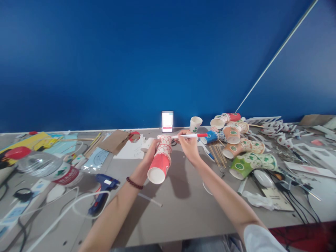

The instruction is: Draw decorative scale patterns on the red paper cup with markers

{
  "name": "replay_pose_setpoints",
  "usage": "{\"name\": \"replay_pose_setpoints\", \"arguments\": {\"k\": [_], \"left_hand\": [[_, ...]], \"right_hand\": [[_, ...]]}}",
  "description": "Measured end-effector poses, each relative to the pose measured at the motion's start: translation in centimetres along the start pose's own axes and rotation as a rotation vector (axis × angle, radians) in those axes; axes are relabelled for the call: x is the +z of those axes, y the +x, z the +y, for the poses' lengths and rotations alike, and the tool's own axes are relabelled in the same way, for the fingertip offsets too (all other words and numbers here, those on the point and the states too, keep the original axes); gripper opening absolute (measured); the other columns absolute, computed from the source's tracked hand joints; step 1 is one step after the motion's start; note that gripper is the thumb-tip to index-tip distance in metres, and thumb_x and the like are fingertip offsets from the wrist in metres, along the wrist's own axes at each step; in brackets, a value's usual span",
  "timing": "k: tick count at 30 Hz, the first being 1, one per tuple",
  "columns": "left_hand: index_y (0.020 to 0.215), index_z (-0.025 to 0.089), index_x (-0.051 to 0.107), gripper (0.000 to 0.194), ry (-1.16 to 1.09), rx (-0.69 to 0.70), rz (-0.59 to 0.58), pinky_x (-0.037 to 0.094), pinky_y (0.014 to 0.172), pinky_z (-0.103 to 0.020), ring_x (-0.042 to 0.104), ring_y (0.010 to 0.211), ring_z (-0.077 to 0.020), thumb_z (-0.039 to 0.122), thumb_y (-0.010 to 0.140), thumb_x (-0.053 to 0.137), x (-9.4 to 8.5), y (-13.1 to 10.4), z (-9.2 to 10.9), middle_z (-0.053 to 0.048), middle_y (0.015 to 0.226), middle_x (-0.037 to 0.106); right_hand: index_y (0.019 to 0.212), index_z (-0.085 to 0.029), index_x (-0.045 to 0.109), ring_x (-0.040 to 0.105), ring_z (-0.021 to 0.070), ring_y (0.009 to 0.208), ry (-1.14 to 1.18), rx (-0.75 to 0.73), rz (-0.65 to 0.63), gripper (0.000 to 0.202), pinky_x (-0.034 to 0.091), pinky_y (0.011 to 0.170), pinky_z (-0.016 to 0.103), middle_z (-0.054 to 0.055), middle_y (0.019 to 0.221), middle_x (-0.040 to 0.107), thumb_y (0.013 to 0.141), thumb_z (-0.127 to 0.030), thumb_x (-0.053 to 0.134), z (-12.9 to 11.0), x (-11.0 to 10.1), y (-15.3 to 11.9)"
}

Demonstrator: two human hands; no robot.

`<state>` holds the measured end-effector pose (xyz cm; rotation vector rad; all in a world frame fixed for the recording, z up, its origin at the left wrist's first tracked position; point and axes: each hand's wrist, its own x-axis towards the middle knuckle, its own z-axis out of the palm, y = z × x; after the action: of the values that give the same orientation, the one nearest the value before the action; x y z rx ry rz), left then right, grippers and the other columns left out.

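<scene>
In the middle of the head view, a red-and-white chain of joined paper cups (160,160) points its open mouth toward me. Red scale-like arcs cover its white upper part. My left hand (151,151) is wrapped round its left side and holds it tilted above the table. My right hand (187,141) pinches a red-and-white marker (193,136), with the tip close to the cups' right upper side; whether it touches I cannot tell. A white paper cup (147,144) lies just behind my left hand.
A lit phone (167,121) leans on the blue wall. Decorated cup chains, such as a green one (252,164), lie at the right near wooden sticks (218,154). To the left are a blue glue gun (103,192), a large plastic bottle (49,166) and a power strip (25,213).
</scene>
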<state>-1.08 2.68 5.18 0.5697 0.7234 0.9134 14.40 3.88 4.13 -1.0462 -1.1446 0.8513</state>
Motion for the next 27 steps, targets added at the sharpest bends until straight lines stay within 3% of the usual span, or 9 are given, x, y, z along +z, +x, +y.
{"name": "replay_pose_setpoints", "arguments": {"k": [12,19,23,27], "left_hand": [[0.083,0.008,0.067,0.037,0.033,0.040,-0.015,0.047,0.055,-0.027,0.061,0.060,-0.0194,0.041,0.078,0.051,-0.1,0.0,0.0,-0.012,0.071,0.066],[0.098,0.010,0.066,0.035,0.029,0.033,-0.017,0.049,0.057,-0.026,0.062,0.062,-0.0175,0.040,0.081,0.055,0.1,-0.1,-0.2,-0.009,0.073,0.065],[0.106,0.012,0.063,0.034,0.023,0.025,-0.029,0.050,0.060,-0.025,0.064,0.067,-0.0173,0.035,0.081,0.060,0.6,-0.8,-0.2,-0.008,0.078,0.065],[0.101,0.013,0.063,0.033,-0.003,-0.004,-0.071,0.050,0.057,-0.026,0.064,0.068,-0.0183,0.041,0.083,0.057,0.8,-1.4,0.0,-0.009,0.078,0.064]], "right_hand": [[0.074,-0.021,0.057,0.063,0.0167,0.067,0.011,0.021,-0.016,0.007,0.052,0.064,0.029,0.000,0.071,0.064,0.069,-0.021,0.052,-0.5,-0.1,-0.2],[0.074,-0.021,0.057,0.062,0.0152,0.063,0.016,0.016,-0.017,0.006,0.053,0.065,0.030,-0.001,0.070,0.063,0.069,-0.022,0.053,-0.5,-0.1,-0.1],[0.073,-0.021,0.056,0.064,0.0163,0.067,0.094,0.057,-0.005,0.005,0.054,0.069,0.032,-0.001,0.070,0.063,0.069,-0.024,0.054,-0.8,0.0,-0.1],[0.074,-0.022,0.054,0.067,0.0179,0.073,0.198,0.109,-0.016,0.007,0.056,0.073,0.034,-0.002,0.068,0.062,0.069,-0.026,0.056,-1.0,0.1,-0.1]]}}
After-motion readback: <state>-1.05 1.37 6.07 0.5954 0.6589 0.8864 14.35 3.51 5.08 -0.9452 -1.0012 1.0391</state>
